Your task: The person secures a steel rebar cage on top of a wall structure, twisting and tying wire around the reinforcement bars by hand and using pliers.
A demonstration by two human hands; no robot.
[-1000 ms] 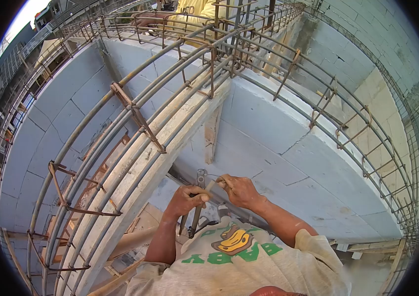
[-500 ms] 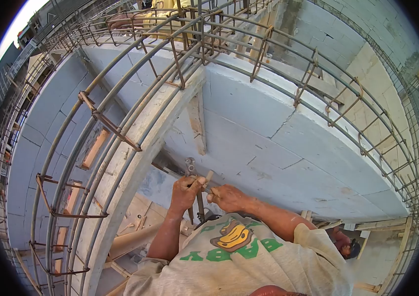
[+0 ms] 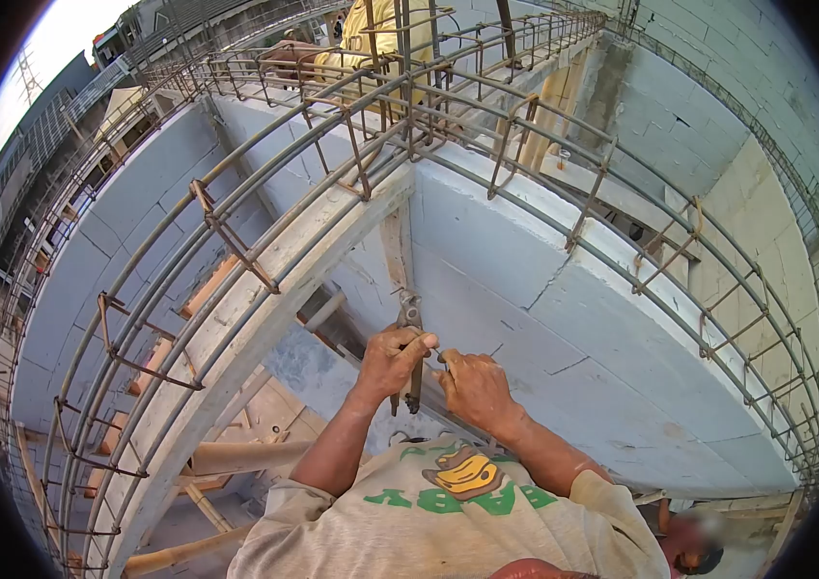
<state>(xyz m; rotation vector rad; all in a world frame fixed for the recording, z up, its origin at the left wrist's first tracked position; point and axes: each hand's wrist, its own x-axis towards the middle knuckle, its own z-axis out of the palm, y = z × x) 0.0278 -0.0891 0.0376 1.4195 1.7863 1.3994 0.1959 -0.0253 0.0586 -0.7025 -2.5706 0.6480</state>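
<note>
My left hand [image 3: 393,365] is closed around a pair of pincers [image 3: 411,312], whose rounded jaws point up and away from me while the handles hang below the fist. Close beside it, my right hand [image 3: 477,388] is curled, thumb and forefinger drawn together. A small, thin dark piece [image 3: 439,355] shows between the two hands; its kind is too small to tell. Both hands are in front of my chest, near a pale block wall [image 3: 564,318].
Rebar cages [image 3: 264,207] run along a concrete beam [image 3: 264,318] at left and along the wall top at right. Wooden poles [image 3: 255,455] lie below. A person in yellow [image 3: 380,39] is beyond the bars; another person [image 3: 694,542] is at lower right.
The view has tilted up a little. Both hands, with the pincers, now appear farther right. A pale stub seen between the hands before no longer shows.
</note>
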